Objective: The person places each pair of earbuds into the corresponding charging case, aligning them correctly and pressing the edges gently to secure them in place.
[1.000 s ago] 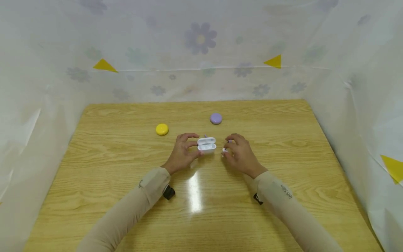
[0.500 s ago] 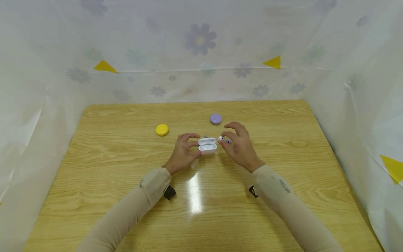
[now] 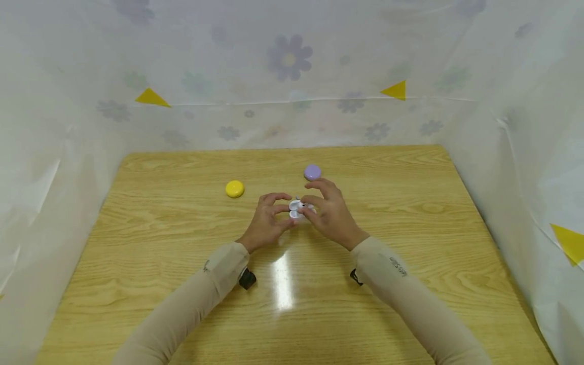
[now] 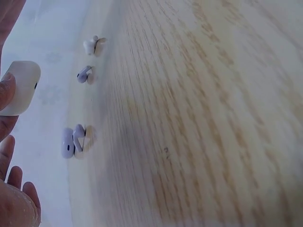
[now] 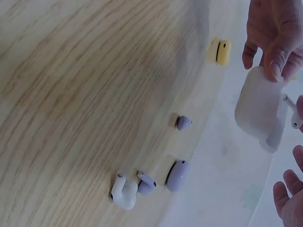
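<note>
My left hand (image 3: 269, 223) grips a white earbud case (image 3: 294, 214) by its left side, its lid raised, held above the table. In the right wrist view the outside of this case (image 5: 258, 106) faces the camera. My right hand (image 3: 330, 215) pinches a white earbud (image 5: 296, 122) between thumb and finger, right at the mouth of the case. Its other fingers (image 5: 291, 182) spread out behind. My right fingers cover part of the case in the head view.
On the wooden table (image 3: 283, 329) lie a yellow case (image 3: 234, 189) and a purple case (image 3: 312, 172). Another white earbud (image 5: 124, 194) rests beside a purple earbud (image 5: 146, 185); a second purple earbud (image 5: 183, 123) lies apart. White sheeting (image 3: 205, 66) walls the back and sides.
My right hand has lifted the white earbud from near the table and carried it left to the case. My left hand has stayed almost still with the case.
</note>
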`<action>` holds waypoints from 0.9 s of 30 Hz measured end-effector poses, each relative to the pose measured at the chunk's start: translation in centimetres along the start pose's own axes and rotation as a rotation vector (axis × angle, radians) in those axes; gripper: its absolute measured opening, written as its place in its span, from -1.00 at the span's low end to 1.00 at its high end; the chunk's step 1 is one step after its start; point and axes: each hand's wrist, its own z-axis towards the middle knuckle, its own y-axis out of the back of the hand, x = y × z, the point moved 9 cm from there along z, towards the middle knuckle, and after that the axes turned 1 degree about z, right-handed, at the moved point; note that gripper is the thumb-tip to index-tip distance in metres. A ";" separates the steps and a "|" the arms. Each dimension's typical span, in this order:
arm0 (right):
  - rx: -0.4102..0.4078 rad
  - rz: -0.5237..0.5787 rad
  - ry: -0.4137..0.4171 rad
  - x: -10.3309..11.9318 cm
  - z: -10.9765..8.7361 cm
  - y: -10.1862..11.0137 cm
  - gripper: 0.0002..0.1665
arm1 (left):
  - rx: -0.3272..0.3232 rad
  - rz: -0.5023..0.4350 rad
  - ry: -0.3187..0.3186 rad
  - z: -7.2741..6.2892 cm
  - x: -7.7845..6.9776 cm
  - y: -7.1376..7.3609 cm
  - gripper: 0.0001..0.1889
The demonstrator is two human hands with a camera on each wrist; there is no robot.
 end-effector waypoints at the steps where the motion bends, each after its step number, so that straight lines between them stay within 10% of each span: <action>1: 0.011 -0.003 -0.002 0.1 0.0 -0.2 -0.76 | 0.004 -0.001 0.003 0.0 0.0 -0.1 -0.76; 27: 0.110 -0.035 -0.018 0.4 -0.5 -1.7 -0.78 | 0.012 0.007 0.010 0.1 -0.2 -0.2 -0.77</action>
